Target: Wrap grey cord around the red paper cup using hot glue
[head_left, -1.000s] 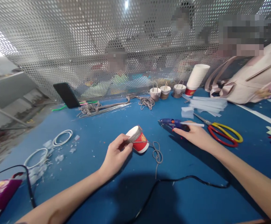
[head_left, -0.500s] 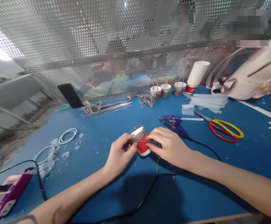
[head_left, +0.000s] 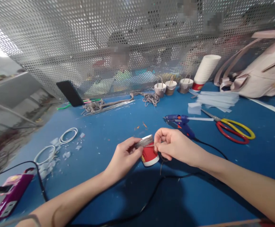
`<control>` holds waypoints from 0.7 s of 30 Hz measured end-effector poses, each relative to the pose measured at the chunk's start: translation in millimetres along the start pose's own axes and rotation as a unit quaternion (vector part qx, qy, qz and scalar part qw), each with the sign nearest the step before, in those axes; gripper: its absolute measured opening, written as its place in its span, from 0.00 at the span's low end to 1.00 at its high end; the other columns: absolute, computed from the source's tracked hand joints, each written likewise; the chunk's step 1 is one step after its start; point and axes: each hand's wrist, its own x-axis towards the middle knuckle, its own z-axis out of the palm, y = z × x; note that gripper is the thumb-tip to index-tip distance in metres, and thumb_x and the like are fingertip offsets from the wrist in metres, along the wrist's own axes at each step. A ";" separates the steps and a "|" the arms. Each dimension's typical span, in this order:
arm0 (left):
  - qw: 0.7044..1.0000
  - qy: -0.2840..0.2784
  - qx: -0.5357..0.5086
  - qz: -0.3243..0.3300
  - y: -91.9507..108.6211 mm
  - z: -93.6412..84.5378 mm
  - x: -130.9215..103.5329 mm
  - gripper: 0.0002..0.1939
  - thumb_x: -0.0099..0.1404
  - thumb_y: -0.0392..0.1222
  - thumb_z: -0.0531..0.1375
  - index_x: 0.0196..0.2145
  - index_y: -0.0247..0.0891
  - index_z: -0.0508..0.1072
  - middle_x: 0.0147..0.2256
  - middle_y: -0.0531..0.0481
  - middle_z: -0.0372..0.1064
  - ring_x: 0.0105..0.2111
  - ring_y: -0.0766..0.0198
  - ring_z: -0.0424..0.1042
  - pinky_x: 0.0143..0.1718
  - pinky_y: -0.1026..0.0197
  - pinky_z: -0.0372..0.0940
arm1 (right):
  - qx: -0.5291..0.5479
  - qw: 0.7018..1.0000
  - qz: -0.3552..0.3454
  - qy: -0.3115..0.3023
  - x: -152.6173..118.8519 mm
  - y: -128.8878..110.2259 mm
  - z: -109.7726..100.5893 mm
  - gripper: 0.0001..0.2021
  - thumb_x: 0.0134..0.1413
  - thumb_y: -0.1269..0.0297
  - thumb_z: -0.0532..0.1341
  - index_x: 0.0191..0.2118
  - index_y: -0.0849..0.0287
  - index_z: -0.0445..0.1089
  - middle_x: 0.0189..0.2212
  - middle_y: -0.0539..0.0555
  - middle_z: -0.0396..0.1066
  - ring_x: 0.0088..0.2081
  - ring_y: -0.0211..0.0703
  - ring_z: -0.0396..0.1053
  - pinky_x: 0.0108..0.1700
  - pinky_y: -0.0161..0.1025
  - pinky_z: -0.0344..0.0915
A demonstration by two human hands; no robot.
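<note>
A red and white paper cup (head_left: 150,156) is held tilted above the blue table, with grey-brown cord (head_left: 145,141) wound around its rim end. My left hand (head_left: 124,156) grips the cup's left side, thumb and fingers closed against the wound part. Pinched in the fingertips of my right hand (head_left: 176,145), at the cup's right side, is the strand of cord running off the cup. A loose end of it hangs below that hand. Just beyond my right hand lies a blue glue gun (head_left: 181,123) with a clear glue stick in its back.
Scissors (head_left: 234,127) and white strips (head_left: 216,99) lie at the right. At the back are cord-wrapped cups (head_left: 160,90), stacked paper cups (head_left: 207,69), cord bundles (head_left: 151,99) and a phone (head_left: 70,93). White rings (head_left: 68,135) lie left. A black cable (head_left: 151,192) crosses in front.
The cup has tipped more upright and shifted slightly right and nearer. My right hand has turned, its fingers curling closer around the strand. The view has shifted a little.
</note>
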 end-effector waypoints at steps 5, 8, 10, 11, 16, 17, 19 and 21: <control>1.000 -0.007 0.003 0.006 4.8 0.7 -0.8 0.10 0.55 0.37 0.55 0.33 0.33 0.75 0.17 0.57 0.61 0.18 0.70 0.58 0.19 0.68 0.54 | -0.093 0.994 -0.053 0.015 -2.0 5.2 -2.6 0.04 0.47 0.73 0.55 0.31 0.60 0.65 0.19 0.43 0.57 0.20 0.30 0.54 0.22 0.30 0.50; 1.000 -0.026 0.000 -0.011 8.0 1.5 -1.4 0.12 0.56 0.38 0.55 0.35 0.32 0.75 0.19 0.55 0.63 0.19 0.70 0.59 0.20 0.68 0.55 | -0.232 0.955 -0.171 0.074 -3.8 8.0 -0.3 0.04 0.49 0.74 0.58 0.27 0.60 0.67 0.21 0.45 0.57 0.23 0.31 0.55 0.25 0.31 0.53; 0.999 -0.038 -0.005 -0.020 9.7 1.7 -2.2 0.13 0.56 0.38 0.55 0.36 0.32 0.76 0.22 0.53 0.66 0.19 0.70 0.59 0.20 0.68 0.56 | -0.278 0.926 -0.235 0.095 -4.2 8.6 1.7 0.06 0.51 0.75 0.57 0.26 0.60 0.67 0.21 0.46 0.57 0.23 0.32 0.55 0.26 0.32 0.53; 0.999 -0.043 -0.009 -0.022 10.4 1.7 -2.6 0.13 0.56 0.39 0.55 0.36 0.33 0.76 0.23 0.52 0.67 0.19 0.70 0.59 0.20 0.68 0.56 | -0.289 0.917 -0.254 0.103 -4.1 8.7 2.6 0.07 0.52 0.75 0.57 0.25 0.60 0.66 0.21 0.46 0.57 0.23 0.32 0.55 0.26 0.32 0.53; 0.998 -0.055 -0.028 -0.018 11.2 0.1 -3.8 0.13 0.56 0.39 0.55 0.35 0.33 0.76 0.24 0.52 0.66 0.20 0.70 0.60 0.20 0.68 0.57 | -0.305 0.902 -0.277 0.128 -2.2 9.4 4.5 0.08 0.52 0.74 0.57 0.24 0.60 0.64 0.20 0.45 0.56 0.22 0.32 0.54 0.25 0.32 0.53; 0.998 -0.057 -0.029 -0.017 11.1 -0.2 -3.7 0.12 0.56 0.39 0.55 0.35 0.33 0.76 0.23 0.52 0.66 0.20 0.70 0.60 0.20 0.68 0.57 | -0.306 0.902 -0.278 0.127 -2.1 9.9 4.5 0.08 0.52 0.74 0.57 0.24 0.60 0.64 0.20 0.45 0.56 0.22 0.32 0.54 0.25 0.31 0.53; 0.998 -0.057 -0.029 -0.017 10.6 -0.2 -3.4 0.11 0.55 0.39 0.55 0.33 0.33 0.75 0.23 0.53 0.65 0.20 0.70 0.60 0.20 0.68 0.57 | -0.305 0.901 -0.280 0.126 -2.5 11.2 4.3 0.08 0.52 0.74 0.57 0.24 0.60 0.64 0.20 0.45 0.56 0.21 0.31 0.54 0.25 0.31 0.53; 0.998 -0.049 -0.025 -0.020 9.8 0.6 -2.9 0.10 0.55 0.40 0.55 0.31 0.33 0.74 0.22 0.54 0.64 0.20 0.70 0.60 0.20 0.68 0.56 | -0.301 0.902 -0.284 0.126 -3.3 12.8 4.2 0.08 0.52 0.74 0.57 0.24 0.60 0.64 0.20 0.45 0.56 0.21 0.31 0.54 0.25 0.31 0.53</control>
